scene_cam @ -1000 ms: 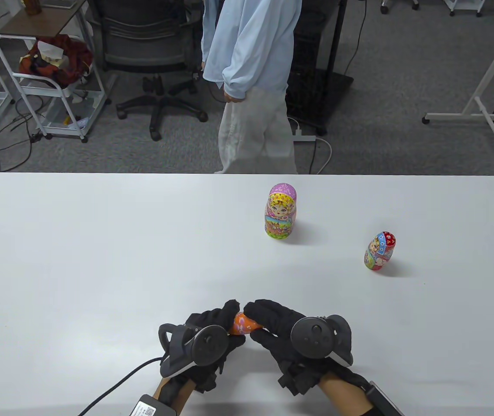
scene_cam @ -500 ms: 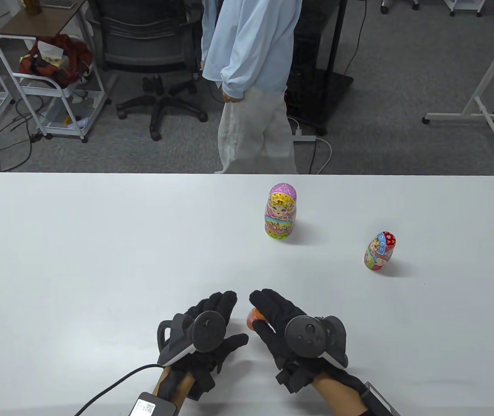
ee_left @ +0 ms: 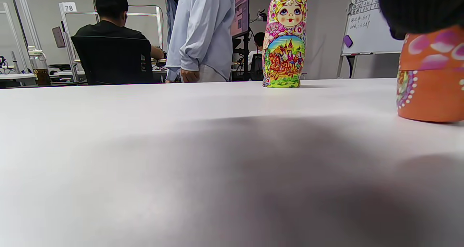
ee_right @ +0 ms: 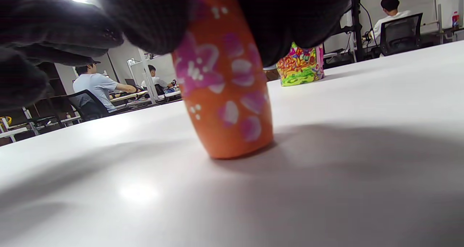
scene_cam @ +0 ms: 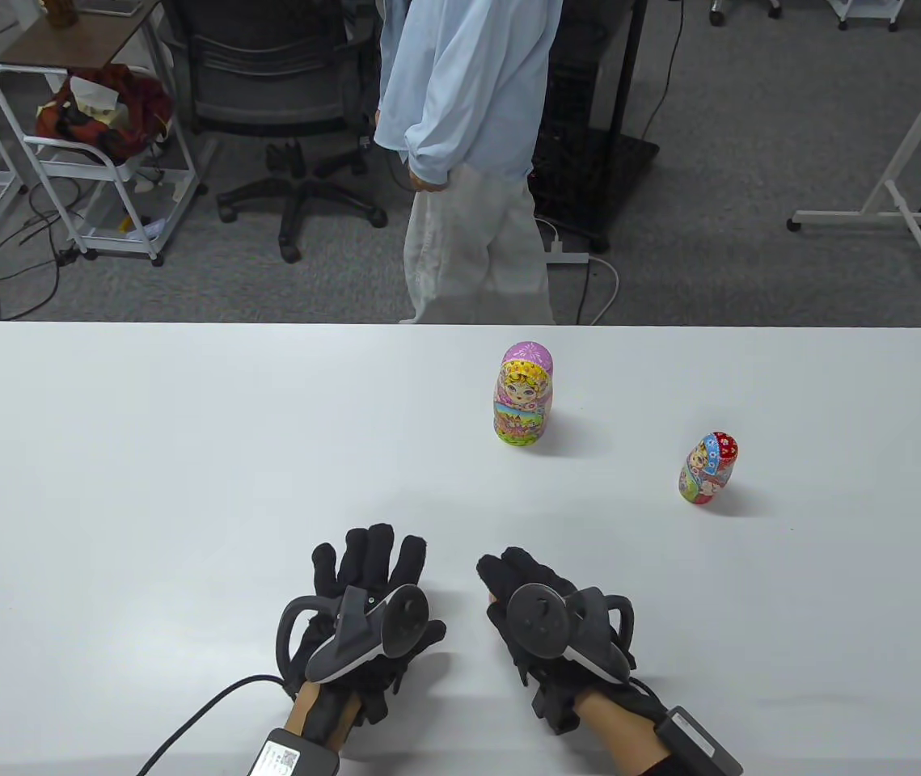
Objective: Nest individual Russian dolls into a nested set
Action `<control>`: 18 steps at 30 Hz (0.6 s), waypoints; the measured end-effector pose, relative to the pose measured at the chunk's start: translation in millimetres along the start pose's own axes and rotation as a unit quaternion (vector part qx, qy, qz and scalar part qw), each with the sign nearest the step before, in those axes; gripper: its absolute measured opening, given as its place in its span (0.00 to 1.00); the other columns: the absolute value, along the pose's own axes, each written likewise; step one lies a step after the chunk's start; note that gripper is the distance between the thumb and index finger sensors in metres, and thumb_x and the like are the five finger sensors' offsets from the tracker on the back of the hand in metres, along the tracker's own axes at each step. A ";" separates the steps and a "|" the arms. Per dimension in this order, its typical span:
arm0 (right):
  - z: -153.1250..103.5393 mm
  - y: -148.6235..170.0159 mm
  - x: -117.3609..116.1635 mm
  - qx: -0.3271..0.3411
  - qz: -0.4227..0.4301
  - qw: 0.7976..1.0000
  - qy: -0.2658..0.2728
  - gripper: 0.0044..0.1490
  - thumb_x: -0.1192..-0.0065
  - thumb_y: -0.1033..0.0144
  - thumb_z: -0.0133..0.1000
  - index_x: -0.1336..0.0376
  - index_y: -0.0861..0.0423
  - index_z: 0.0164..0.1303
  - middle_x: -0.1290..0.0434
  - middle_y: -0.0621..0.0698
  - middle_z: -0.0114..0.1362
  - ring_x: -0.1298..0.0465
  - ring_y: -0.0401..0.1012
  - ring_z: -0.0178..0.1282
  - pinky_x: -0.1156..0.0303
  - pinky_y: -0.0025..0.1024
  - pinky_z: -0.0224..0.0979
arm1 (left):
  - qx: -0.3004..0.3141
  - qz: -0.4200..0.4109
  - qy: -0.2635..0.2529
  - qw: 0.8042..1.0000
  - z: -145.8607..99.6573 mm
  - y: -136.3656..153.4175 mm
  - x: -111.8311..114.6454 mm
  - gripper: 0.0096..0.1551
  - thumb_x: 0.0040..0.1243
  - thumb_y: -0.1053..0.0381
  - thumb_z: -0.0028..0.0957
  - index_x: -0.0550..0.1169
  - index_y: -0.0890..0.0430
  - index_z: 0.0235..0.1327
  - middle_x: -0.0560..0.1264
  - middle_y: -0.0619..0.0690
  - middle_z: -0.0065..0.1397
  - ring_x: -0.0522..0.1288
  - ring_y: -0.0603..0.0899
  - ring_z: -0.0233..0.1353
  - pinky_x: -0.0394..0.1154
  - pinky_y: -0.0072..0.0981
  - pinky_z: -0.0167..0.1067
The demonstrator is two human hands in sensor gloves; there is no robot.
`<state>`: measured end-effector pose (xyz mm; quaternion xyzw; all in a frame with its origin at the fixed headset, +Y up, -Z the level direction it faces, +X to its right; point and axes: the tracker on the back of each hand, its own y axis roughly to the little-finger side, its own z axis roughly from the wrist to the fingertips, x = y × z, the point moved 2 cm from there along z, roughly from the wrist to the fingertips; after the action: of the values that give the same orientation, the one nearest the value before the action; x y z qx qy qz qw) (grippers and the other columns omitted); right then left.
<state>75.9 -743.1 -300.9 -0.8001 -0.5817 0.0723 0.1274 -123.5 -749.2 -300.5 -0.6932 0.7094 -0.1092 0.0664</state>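
Note:
A small orange doll [ee_right: 224, 95] with pink flowers stands upright on the white table [scene_cam: 145, 485]. My right hand [scene_cam: 521, 586] grips its top from above and hides it in the table view. It also shows at the right edge of the left wrist view [ee_left: 431, 80]. My left hand [scene_cam: 371, 566] lies to its left, empty, with fingers spread. A large pink and yellow doll [scene_cam: 525, 394] stands mid-table, also in the left wrist view [ee_left: 285, 40]. A medium red and blue doll [scene_cam: 707, 469] stands to the right.
A person in a light blue top [scene_cam: 468, 162] stands just beyond the table's far edge. A cable [scene_cam: 201, 719] runs from my left wrist off the near edge. An office chair [scene_cam: 290, 97] and a cart [scene_cam: 96, 162] stand on the floor behind.
Both hands held the orange doll between them; the left hand let go, moved left and spread out. The right hand brought the doll down onto the table.

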 end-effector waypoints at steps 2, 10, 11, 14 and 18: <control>-0.8 0.6 0.7 -0.002 -0.007 1.000 0.002 0.35 0.35 0.56 0.53 0.44 0.41 0.71 0.40 0.53 0.79 0.28 0.49 0.74 0.30 0.47 0.74 | -0.004 -0.015 -0.002 1.000 -1.3 2.4 -1.4 0.61 0.48 0.20 0.42 0.41 0.45 0.81 0.38 0.59 0.85 0.42 0.67 0.84 0.39 0.77 0.71; -1.9 6.9 15.2 0.004 0.026 1.000 -0.003 0.40 0.40 0.42 0.52 0.50 0.33 0.74 0.43 0.54 0.82 0.33 0.54 0.78 0.35 0.55 0.75 | -0.010 -0.042 -0.013 0.999 -2.6 8.1 -6.1 0.60 0.47 0.20 0.42 0.42 0.45 0.81 0.39 0.60 0.85 0.43 0.67 0.84 0.39 0.77 0.71; -0.8 8.7 24.5 0.000 0.028 1.000 0.013 0.41 0.40 0.41 0.52 0.51 0.34 0.74 0.44 0.53 0.83 0.35 0.55 0.79 0.36 0.56 0.76 | -0.010 -0.042 -0.012 0.999 -2.5 8.2 -6.1 0.60 0.47 0.20 0.42 0.42 0.45 0.81 0.39 0.60 0.85 0.43 0.67 0.84 0.39 0.77 0.71; 7.6 27.7 59.4 -0.062 0.027 0.995 0.078 0.41 0.42 0.40 0.53 0.51 0.35 0.75 0.48 0.52 0.85 0.41 0.55 0.82 0.42 0.58 0.79 | -0.011 -0.046 -0.017 0.999 -2.7 9.6 -7.1 0.60 0.47 0.20 0.42 0.42 0.45 0.81 0.39 0.59 0.85 0.43 0.67 0.84 0.39 0.77 0.71; 36.6 84.6 92.0 -0.248 0.029 0.963 0.098 0.41 0.43 0.40 0.54 0.56 0.28 0.75 0.60 0.48 0.88 0.54 0.52 0.88 0.54 0.58 0.86 | -0.016 -0.052 -0.024 0.998 -2.1 11.5 -9.0 0.60 0.47 0.20 0.42 0.42 0.45 0.81 0.39 0.59 0.85 0.43 0.67 0.84 0.38 0.77 0.70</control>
<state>172.2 -676.0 -357.3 -0.8264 -0.5424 -0.1497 -0.0211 -134.9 -740.0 -301.8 -0.7327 0.6720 -0.0847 0.0662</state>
